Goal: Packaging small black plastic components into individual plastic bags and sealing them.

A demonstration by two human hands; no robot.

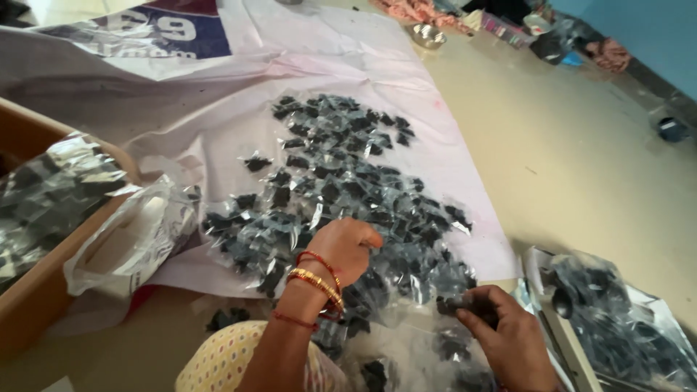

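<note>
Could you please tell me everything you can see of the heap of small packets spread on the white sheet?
The heap of small packets is many little clear, glossy plastic pouches, each holding something dark. They lie flat and overlapping in a loose spread on the crumpled white sheet on the floor. The left hand rests on the near edge; the right hand pinches one dark packet beside it.

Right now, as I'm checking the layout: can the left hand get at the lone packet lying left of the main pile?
Probably yes: the left hand rests over the pile, and the lone packet lies uncovered on the sheet.
</note>
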